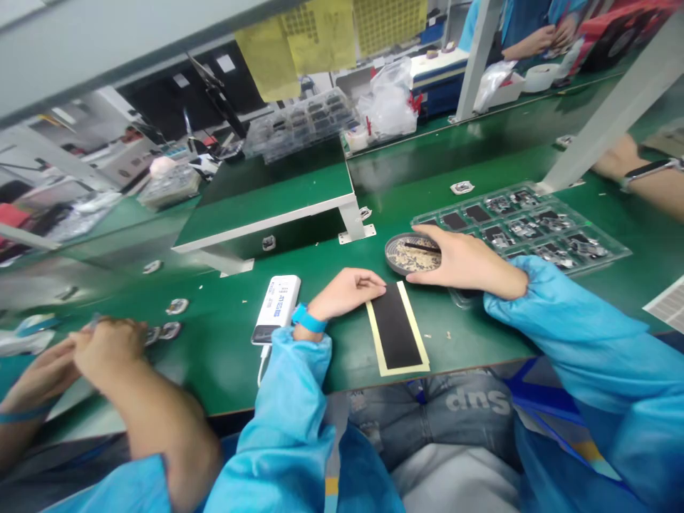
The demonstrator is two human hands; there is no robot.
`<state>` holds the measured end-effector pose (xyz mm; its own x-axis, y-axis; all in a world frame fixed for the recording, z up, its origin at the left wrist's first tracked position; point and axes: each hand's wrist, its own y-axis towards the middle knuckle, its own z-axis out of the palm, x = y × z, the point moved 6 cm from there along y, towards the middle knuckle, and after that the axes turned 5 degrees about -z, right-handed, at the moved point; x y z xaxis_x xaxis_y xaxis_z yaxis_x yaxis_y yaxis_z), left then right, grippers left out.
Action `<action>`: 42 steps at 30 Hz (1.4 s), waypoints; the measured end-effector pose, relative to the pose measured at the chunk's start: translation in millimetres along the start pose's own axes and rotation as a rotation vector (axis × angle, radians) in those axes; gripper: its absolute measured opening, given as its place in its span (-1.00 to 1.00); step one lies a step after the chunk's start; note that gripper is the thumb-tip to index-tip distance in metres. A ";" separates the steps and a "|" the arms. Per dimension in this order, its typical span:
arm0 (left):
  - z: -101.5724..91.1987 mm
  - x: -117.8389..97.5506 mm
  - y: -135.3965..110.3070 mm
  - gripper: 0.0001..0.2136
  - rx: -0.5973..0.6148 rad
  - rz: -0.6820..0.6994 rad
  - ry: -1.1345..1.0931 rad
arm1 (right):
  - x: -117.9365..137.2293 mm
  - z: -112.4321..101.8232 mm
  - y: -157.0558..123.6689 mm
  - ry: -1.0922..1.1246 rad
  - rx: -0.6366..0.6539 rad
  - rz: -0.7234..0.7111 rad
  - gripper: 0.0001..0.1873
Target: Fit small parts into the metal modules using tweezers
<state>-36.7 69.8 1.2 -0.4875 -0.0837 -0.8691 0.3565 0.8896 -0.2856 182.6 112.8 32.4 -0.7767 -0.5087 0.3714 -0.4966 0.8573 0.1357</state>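
Observation:
My right hand (464, 262) is wrapped round a shallow grey dish (394, 267), thumb and fingers on opposite sides of its rim. Pale small bits and a thin dark stick lie in it. Nearer me, a black rectangular sheet (396, 331) with a pale yellow backing lies flat on the green bench. The fingers of my left hand (350, 292) are pressed together at its upper left corner; the exact grip of the fingertips is hidden. Left of that hand is a white power bank (276, 308) with a cable plugged in.
Behind my right hand sits a clear compartment tray (577, 246) of small electronic parts. A raised green shelf (278, 192) stands at the back. Co-workers' hands (110, 349) work at the left, and another person's forearm (655, 182) reaches in at the right. A slanted post (614, 92) rises there.

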 end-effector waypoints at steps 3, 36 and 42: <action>1.5 -5.3 4.0 -0.79 -0.253 0.137 0.290 | -4.3 -4.4 2.2 0.025 -0.040 -0.009 0.09; -2.2 8.0 -5.6 -0.62 -0.115 0.038 0.642 | 13.4 18.0 2.8 -0.114 -0.008 -0.097 -0.03; -3.9 6.9 -3.7 -0.59 -0.123 0.026 0.621 | 16.3 16.4 -0.4 -0.127 -0.046 -0.107 -0.14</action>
<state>-44.5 67.6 -2.1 -0.8646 0.1815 -0.4684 0.2980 0.9360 -0.1873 163.8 102.9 23.3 -0.7643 -0.6010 0.2338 -0.5635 0.7987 0.2109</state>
